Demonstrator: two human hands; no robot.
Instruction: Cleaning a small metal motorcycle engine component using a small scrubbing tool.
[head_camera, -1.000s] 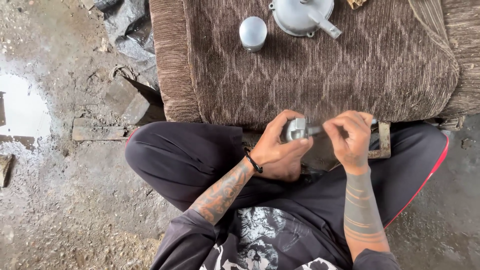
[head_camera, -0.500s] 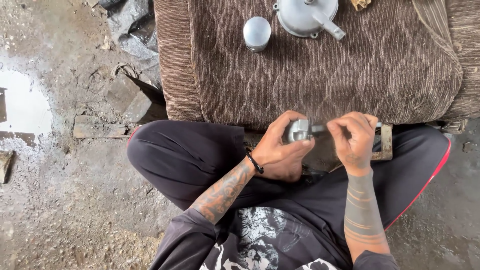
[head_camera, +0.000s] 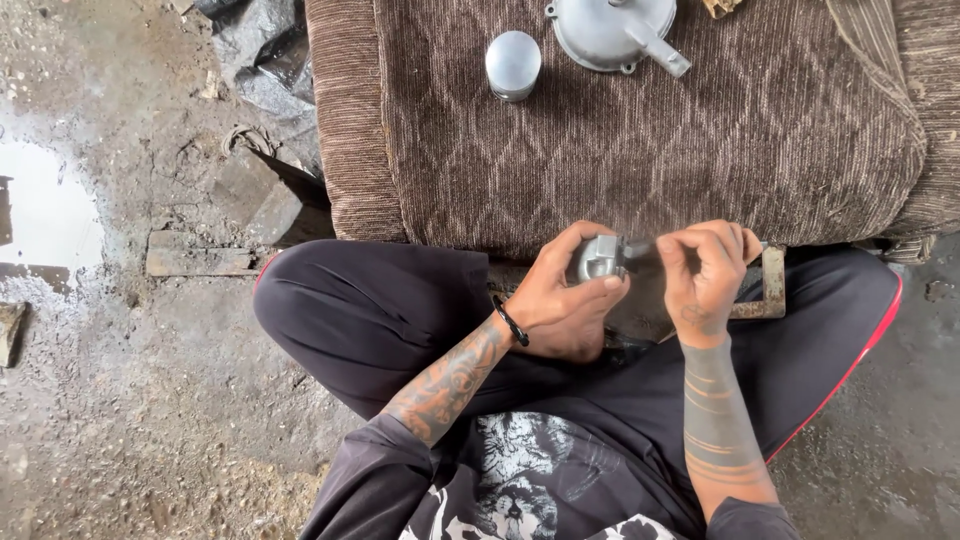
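Where fingers overlap, metal part (head_camera: 601, 257) half hidden | left hand (head_camera: 562, 295) grips it | right hand (head_camera: 703, 272) pinches its end.

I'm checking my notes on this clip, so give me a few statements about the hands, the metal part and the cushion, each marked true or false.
1. The left hand grips a small grey metal part. True.
2. The right hand rests flat on the brown cushion. False: it is raised at the metal part, fingers pinched at its end.
3. A silver cylindrical cap stands on the cushion. True.
4. The round metal housing lies on the concrete floor. False: it sits on the cushion, at the top edge of the view.
5. The left wrist wears a dark band. True.
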